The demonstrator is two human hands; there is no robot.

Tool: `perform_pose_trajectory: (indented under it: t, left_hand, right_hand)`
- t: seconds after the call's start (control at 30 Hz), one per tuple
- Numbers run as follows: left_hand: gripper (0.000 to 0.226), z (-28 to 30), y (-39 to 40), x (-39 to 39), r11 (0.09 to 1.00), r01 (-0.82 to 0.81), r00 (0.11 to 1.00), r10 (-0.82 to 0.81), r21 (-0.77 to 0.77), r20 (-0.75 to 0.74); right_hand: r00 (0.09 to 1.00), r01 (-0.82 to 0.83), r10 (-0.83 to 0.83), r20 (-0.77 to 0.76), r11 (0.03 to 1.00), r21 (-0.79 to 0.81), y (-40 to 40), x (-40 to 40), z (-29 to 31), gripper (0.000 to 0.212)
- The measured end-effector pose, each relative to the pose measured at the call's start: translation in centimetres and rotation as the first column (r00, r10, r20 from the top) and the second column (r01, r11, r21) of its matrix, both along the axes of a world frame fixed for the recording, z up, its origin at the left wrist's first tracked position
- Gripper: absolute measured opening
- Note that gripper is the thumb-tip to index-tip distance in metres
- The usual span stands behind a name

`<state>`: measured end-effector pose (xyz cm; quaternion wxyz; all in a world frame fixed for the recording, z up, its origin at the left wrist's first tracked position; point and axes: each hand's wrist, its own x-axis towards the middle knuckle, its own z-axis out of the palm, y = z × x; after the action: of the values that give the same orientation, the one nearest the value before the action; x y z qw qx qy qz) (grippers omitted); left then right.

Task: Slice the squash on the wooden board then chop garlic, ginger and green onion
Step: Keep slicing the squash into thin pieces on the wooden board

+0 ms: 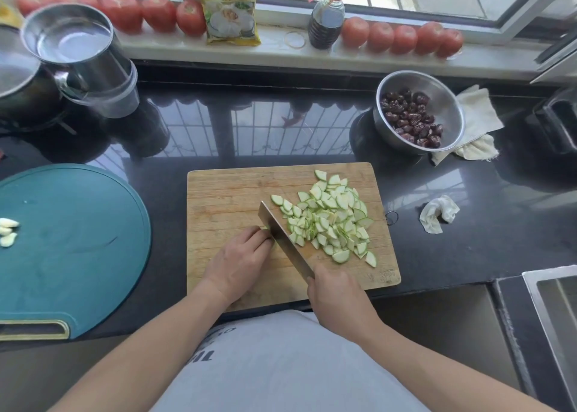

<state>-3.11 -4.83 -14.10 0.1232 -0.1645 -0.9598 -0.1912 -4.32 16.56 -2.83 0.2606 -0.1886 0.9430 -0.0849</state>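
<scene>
Squash lies almost wholly as thin pale slices with green rims, heaped on the right half of the wooden board. What remains uncut is a small green end showing just past the fingertips of the left hand, which presses down on it with fingers curled over; how much is left under the fingers cannot be told. The cleaver stands between that stub and the heap, blade touching the board, its long edge running from the board's middle back toward its near right edge, where the right hand grips the handle closed around it. So the stub lies just left of the blade, hard against the left fingertips, and the next cut, as I judge it, leaves very little room for them. Slicing looks nearly finished.

Left of the board, a round teal board carries peeled garlic cloves near its left edge, not yet chopped. Ginger and green onion are not in view. Beyond the board's far right corner sits a steel bowl of dark red dates, and just right of the board lies a crumpled tissue.
</scene>
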Motion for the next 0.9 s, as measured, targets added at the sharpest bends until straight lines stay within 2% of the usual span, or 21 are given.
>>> perform_pose_trajectory:
  t: [0.2, 0.27, 0.37, 0.47, 0.57, 0.7, 0.9]
  left_hand:
    - [0.017, 0.1, 0.0, -0.1, 1.0, -0.001, 1.0, 0.001, -0.021, 0.009]
    - [0.014, 0.3, 0.1, -0.2, 1.0, -0.003, 1.0, 0.003, -0.005, 0.003]
    - [0.014, 0.2, 0.1, -0.1, 1.0, 0.006, 1.0, -0.005, 0.022, -0.03]
    - [0.014, -0.4, 0.0, -0.1, 1.0, -0.011, 0.999, 0.012, 0.016, -0.048]
    - [0.015, -0.8, 0.1, -0.1, 1.0, -0.004, 0.999, 0.005, 0.01, -0.049]
    - [0.014, -1.2, -0.1, 0.0, 1.0, 0.001, 1.0, -0.001, 0.02, -0.029]
    - [0.013, -1.1, -0.2, -0.1, 1.0, 0.004, 1.0, -0.004, 0.015, -0.01]
  right_hand:
    - [0.999, -0.047, 0.049, -0.018, 0.994, 0.096, -2.3, -0.9, -1.8, 0.013]
    - [0.998, 0.004, -0.001, -0.059, 0.999, 0.053, -3.8, -1.8, -2.2, 0.009]
    - [0.993, 0.023, -0.023, -0.117, 1.0, 0.004, -4.5, -2.4, -2.2, 0.017]
    - [0.995, 0.024, -0.027, -0.094, 0.999, -0.028, -2.7, -1.5, -1.8, 0.013]
    - [0.997, -0.052, 0.052, -0.062, 0.999, -0.005, -0.5, -0.2, -1.7, 0.009]
    - [1.0, 0.004, -0.004, 0.001, 1.0, 0.024, 0.7, 0.2, -1.6, 0.015]
    - [1.0, -0.004, 0.003, 0.027, 0.999, 0.053, 0.7, 0.3, -1.0, 0.015]
